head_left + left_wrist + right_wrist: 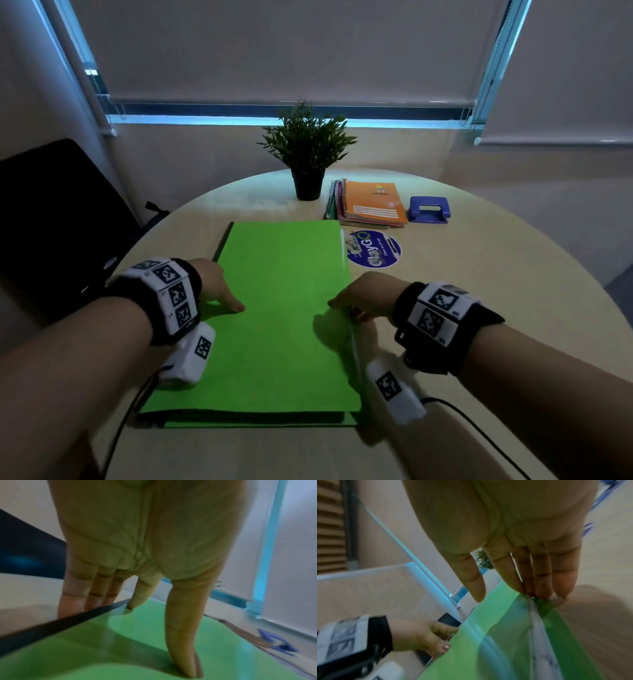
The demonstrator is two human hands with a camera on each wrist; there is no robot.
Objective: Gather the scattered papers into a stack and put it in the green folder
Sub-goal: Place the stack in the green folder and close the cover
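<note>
The left hand (214, 286) lies spread at the green folder (274, 308)'s left edge. Its fingers are straight: the thumb and index finger press down on the green cover, while the other three fingers reach past the dark spine edge toward the table (479, 308). It grasps nothing; it only presses flat. In the left wrist view the thumb tip (190, 669) sits planted on the cover and the index fingertip touches it just inside the spine.

The right hand (368, 296) is at the folder's right, open edge. Its fingers (544, 582) are straight and held together, their tips touching the edge where the cover meets the papers (542, 649); the thumb hangs free above the cover, not touching it. It closes round nothing that can be seen.

The folder lies shut on the round table in the near middle, spine to the left. The papers are inside it, showing only as a thin white sliver along the right edge.

Just beyond the folder's far right corner lies a round blue sticker (374, 248). Farther off stand a potted plant (308, 150), a pile of spiral notebooks (368, 204) with an orange one on top, and a blue hole punch (429, 209) to their right. A dark chair (58, 212) stands at the left.
</note>
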